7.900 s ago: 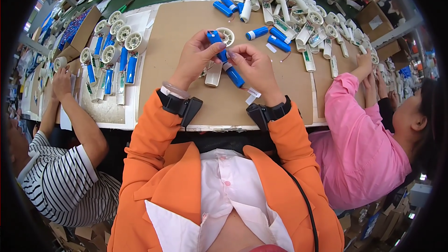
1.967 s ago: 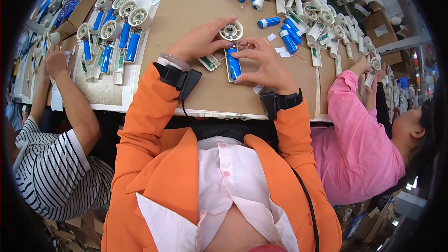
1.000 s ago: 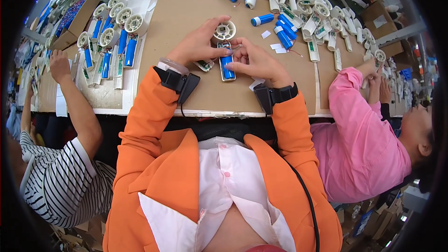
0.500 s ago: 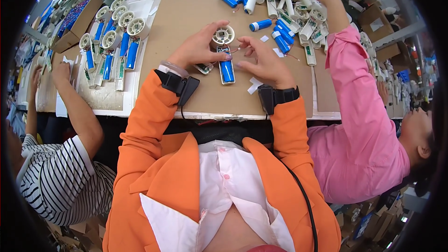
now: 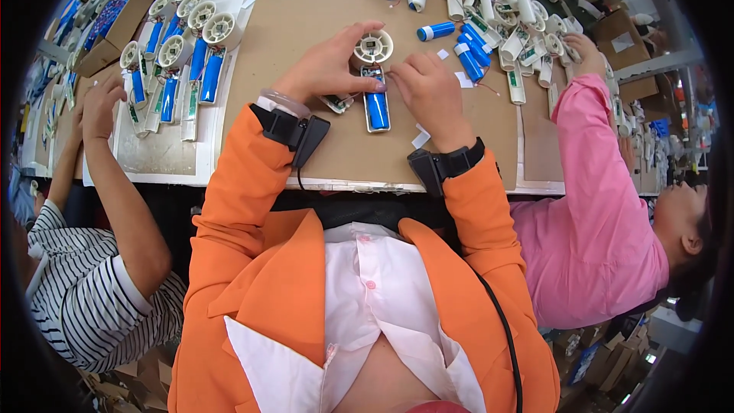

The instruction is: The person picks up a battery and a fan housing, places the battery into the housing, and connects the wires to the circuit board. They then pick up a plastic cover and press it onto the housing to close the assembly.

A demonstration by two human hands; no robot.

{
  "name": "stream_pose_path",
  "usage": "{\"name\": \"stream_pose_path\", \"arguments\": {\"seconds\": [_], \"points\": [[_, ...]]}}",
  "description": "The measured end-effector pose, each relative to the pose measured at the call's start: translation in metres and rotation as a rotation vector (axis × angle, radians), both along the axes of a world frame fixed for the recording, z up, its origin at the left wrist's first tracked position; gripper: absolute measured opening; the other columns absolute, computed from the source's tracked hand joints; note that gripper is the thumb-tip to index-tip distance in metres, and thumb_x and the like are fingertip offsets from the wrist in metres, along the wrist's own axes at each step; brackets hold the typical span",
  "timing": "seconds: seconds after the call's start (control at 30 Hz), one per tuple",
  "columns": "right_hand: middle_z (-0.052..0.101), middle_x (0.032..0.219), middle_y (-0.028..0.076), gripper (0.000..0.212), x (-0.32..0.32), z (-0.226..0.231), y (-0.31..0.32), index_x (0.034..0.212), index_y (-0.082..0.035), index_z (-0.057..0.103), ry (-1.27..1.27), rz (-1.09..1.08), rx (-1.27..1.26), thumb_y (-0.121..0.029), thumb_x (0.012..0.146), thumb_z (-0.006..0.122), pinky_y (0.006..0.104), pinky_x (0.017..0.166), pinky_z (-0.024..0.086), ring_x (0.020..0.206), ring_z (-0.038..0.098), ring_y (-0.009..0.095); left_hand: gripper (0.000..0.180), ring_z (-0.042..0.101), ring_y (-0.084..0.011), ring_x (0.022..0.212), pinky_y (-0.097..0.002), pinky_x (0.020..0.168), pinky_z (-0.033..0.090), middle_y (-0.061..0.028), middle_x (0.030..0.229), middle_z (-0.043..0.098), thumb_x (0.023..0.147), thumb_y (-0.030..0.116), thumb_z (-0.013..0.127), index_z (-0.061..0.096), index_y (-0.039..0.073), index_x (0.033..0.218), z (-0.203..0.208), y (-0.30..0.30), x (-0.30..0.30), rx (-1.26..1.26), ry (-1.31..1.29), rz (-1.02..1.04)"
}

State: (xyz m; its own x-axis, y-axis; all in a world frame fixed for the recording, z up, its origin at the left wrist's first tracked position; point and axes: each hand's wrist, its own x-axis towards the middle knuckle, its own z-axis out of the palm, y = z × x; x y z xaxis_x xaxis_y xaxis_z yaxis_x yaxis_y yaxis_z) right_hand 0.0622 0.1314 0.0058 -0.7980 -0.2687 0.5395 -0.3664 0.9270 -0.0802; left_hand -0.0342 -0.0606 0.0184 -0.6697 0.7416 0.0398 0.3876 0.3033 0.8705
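A white hand-fan body (image 5: 373,70) with a round head and a blue cylindrical battery (image 5: 376,109) in its handle lies on the brown cardboard mat (image 5: 321,145). My left hand (image 5: 329,67) holds it at the round head and upper handle. My right hand (image 5: 430,90) pinches at the top of the handle, next to the battery. A small green circuit board (image 5: 339,102) lies under my left palm's edge. Small white paper scraps (image 5: 420,138) lie beside my right hand.
A row of finished white fans with blue batteries (image 5: 183,61) lies at the left, where a person in a striped shirt (image 5: 92,291) works. A heap of white parts and loose blue batteries (image 5: 474,8) lies at the upper right; a person in pink (image 5: 604,214) reaches into it.
Both my hands have stayed on the fan body, with small finger shifts. The person in pink has moved their reaching arm to the right side of the parts heap.
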Motion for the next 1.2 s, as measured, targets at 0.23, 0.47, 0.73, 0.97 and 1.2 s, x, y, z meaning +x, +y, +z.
{"name": "stream_pose_path", "arguments": {"seconds": [0.23, 0.47, 0.73, 0.97, 1.2], "points": [[0.065, 0.085, 0.006, 0.017, -0.005, -0.001, -0.007, 0.094, -0.01, 0.071, 0.114, -0.002, -0.142, -0.005, 0.078, 0.072, 0.0352, 0.068, 0.05, 0.079, 0.062, 0.027, 0.089, 0.062, -0.029, 0.105, -0.0361, 0.089, 0.051, -0.0145, 0.126, 0.057, 0.067, 0.033, 0.086, 0.041, 0.016, 0.142, -0.011, -0.002, -0.002, 0.048, 0.104, 0.007], [0.071, 0.085, 0.003, 0.012, -0.007, -0.011, -0.001, 0.097, -0.003, 0.072, -0.318, -0.065, -0.704, -0.006, 0.085, 0.07, 0.0272, 0.068, 0.049, 0.074, 0.063, 0.013, 0.088, 0.061, -0.0294, 0.108, -0.0364, 0.09, 0.051, -0.0142, 0.128, 0.056, 0.067, 0.034, 0.086, 0.042, 0.016, 0.142, -0.01, -0.001, -0.002, 0.055, 0.155, 0.002], [0.069, 0.083, -0.001, 0.014, -0.01, -0.007, 0.001, 0.098, 0.003, 0.07, -0.596, -0.05, -0.927, -0.008, 0.09, 0.066, 0.0212, 0.067, 0.045, 0.076, 0.057, 0.004, 0.089, 0.059, -0.0295, 0.112, -0.0363, 0.092, 0.05, -0.0143, 0.129, 0.055, 0.067, 0.034, 0.087, 0.042, 0.016, 0.142, -0.008, -0.002, -0.002, 0.037, 0.146, -0.002], [0.069, 0.086, 0.002, 0.014, -0.003, -0.005, 0.004, 0.1, 0.002, 0.069, -0.526, -0.033, -0.87, -0.008, 0.091, 0.064, 0.0222, 0.067, 0.045, 0.076, 0.058, 0.007, 0.09, 0.059, -0.0293, 0.112, -0.0362, 0.092, 0.05, -0.0141, 0.129, 0.055, 0.067, 0.034, 0.087, 0.041, 0.016, 0.142, -0.009, -0.001, -0.003, 0.041, 0.14, -0.015], [0.064, 0.087, 0.004, 0.011, -0.009, -0.01, 0.003, 0.098, -0.001, 0.07, -0.351, 0.099, -0.724, -0.006, 0.089, 0.065, 0.0247, 0.07, 0.046, 0.079, 0.059, 0.012, 0.087, 0.06, -0.0137, 0.067, -0.0272, 0.059, 0.051, -0.0091, 0.103, 0.06, 0.073, 0.024, 0.085, 0.036, 0.018, 0.145, -0.018, -0.002, -0.004, 0.143, 0.178, -0.045]]}}
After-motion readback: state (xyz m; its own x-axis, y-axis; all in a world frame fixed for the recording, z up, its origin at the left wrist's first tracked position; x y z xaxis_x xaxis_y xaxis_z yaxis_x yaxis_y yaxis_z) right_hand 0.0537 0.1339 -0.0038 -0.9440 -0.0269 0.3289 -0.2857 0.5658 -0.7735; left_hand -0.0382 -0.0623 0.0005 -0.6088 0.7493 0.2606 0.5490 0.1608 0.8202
